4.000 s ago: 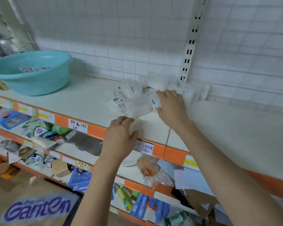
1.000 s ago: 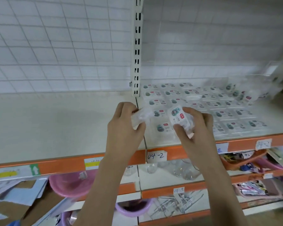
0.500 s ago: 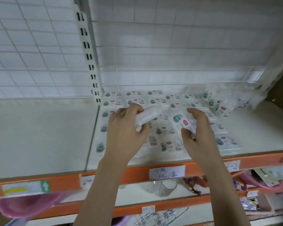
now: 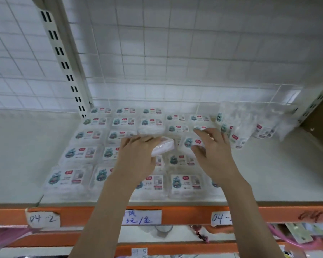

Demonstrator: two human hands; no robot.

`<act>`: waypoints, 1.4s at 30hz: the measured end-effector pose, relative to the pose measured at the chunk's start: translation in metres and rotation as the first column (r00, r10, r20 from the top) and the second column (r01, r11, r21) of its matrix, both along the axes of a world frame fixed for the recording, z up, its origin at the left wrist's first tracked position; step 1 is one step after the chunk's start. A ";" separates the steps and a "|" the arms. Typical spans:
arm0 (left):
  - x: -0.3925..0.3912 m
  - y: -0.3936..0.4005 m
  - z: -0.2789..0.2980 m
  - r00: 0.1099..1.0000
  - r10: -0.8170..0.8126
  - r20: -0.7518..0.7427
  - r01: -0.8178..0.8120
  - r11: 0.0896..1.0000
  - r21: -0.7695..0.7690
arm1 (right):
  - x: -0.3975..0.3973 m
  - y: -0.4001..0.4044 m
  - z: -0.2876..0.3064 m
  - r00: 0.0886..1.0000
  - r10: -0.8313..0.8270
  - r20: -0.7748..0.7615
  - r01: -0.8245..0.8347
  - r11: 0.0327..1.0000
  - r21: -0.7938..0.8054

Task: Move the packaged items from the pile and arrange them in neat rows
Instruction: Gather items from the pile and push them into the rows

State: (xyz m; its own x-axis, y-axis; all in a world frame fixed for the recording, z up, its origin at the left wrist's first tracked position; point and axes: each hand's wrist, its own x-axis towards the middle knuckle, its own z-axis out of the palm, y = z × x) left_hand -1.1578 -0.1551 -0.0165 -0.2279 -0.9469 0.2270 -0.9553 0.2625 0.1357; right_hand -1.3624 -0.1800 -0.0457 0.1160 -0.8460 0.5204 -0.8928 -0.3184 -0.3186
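Left hand grips one clear packet over the middle of the shelf, fingers curled round it; the packet is seen edge-on, long axis running lower left to upper right. Right hand pinches a second packet between thumb and fingers, printed label facing the camera. Beneath both hands, arranged packets lie flat in rows, labels up, long axes running left to right. A loose pile sits at the shelf's rear right.

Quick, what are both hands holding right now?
Left hand: gripping a clear packet, label hidden.
Right hand: holding a labelled packet over the rows.
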 end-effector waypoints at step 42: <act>0.002 -0.032 0.004 1.000 -0.018 0.014 0.016 0.993 0.117 | 0.045 -0.122 0.011 0.949 0.200 -0.244 -0.127 0.950 0.287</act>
